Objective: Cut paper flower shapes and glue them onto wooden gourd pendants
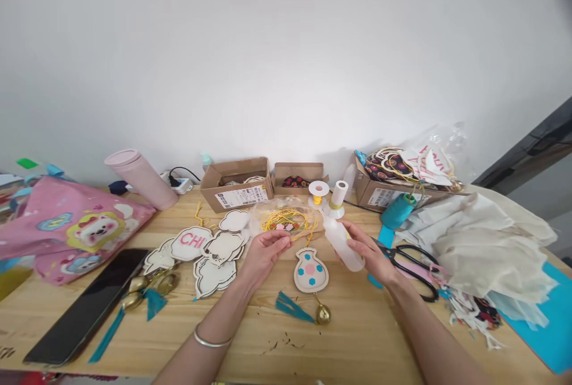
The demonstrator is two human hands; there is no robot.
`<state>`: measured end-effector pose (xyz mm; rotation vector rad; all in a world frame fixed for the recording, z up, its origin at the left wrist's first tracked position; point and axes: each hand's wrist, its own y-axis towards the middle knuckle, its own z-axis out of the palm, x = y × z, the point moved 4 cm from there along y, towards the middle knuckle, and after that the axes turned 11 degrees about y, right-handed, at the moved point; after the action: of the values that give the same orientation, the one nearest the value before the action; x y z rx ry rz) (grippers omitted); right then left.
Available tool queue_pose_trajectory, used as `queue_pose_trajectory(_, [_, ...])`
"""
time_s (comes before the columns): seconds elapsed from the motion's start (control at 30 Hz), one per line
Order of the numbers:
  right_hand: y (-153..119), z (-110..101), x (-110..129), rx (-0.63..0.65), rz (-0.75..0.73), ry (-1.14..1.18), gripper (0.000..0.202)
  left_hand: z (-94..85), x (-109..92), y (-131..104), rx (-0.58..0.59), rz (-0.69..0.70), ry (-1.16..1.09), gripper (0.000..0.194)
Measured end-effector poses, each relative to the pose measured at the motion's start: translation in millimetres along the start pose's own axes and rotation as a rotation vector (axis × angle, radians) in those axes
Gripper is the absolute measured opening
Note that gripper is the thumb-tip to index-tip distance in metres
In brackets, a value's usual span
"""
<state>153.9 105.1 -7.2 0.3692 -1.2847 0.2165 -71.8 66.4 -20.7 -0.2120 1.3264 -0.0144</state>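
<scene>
One bottle [343, 247] fills curled right fingers [360, 246]; left fingers [277, 242] pinch yellow cord [298, 238].

The pale wooden tabletop [357, 325] looks smooth with a soft sheen, its grain showing. The small round gold-coloured bell [323, 313] is shiny metal; the large flat black phone [89, 307] is glossy. The translucent white bottle [344, 246] looks like smooth plastic, the open brown box [236, 183] matt cardboard, the heaped cream fabric [478, 242] soft, creased cloth.
</scene>
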Motion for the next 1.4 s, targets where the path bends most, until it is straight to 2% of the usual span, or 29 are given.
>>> queue_pose_trajectory(0.07, [-0.4,0.5,1.4,0.054,0.043,0.025,0.042,9.0,-5.5,2.5,0.025,0.000,-0.019,0.025])
queue_pose_trajectory(0.1, [-0.4,-0.6,3.0,0.041,0.044,0.041,0.044,13.8,-8.6,3.9,0.042,0.001,-0.027,0.025])
queue_pose_trajectory(0.2, [-0.5,-6.6,7.0,-0.082,0.046,0.108,0.044,24.3,-15.3,6.9,0.086,0.006,-0.059,0.023])
queue_pose_trajectory(0.3, [-2.5,-7.9,6.6,-0.129,0.152,0.238,0.043,26.6,-11.1,5.1,0.106,-0.001,-0.092,0.022])
queue_pose_trajectory(0.4, [-4.7,0.5,9.6,-0.032,0.197,0.366,0.043,29.7,2.0,-2.0,0.171,0.012,-0.099,0.016])
queue_pose_trajectory(0.5, [-6.8,14.5,9.2,0.060,0.245,0.396,0.041,38.6,14.4,-10.4,0.237,0.088,-0.066,0.010])
queue_pose_trajectory(0.63, [-9.0,28.1,-3.5,0.002,0.279,0.374,0.038,50.1,24.1,-15.9,0.205,0.110,-0.035,0.009])
queue_pose_trajectory(0.83, [-14.1,40.1,-18.9,0.024,0.246,0.346,0.054,53.1,16.9,-16.4,0.106,0.111,-0.128,0.013])
queue_pose_trajectory(0.9, [-14.8,41.3,-20.1,-0.021,0.225,0.333,0.055,52.0,14.7,-16.7,0.073,0.099,-0.167,0.013])
queue_pose_trajectory(1.0, [-14.2,41.2,-23.2,-0.162,0.202,0.341,0.053,53.0,13.9,-17.0,0.091,0.095,-0.170,0.012])
queue_pose_trajectory(1.13, [-13.0,44.1,-28.0,-0.282,0.169,0.483,0.055,55.4,14.4,-15.7,0.112,0.097,-0.167,0.012])
queue_pose_trajectory(1.27, [-12.5,48.3,-29.5,-0.214,0.157,0.658,0.056,56.3,11.6,-14.6,0.096,0.102,-0.150,0.014])
queue_pose_trajectory(1.4, [-10.2,40.3,-25.9,-0.219,0.130,0.796,0.038,55.8,1.7,-17.6,0.116,0.105,-0.108,0.018])
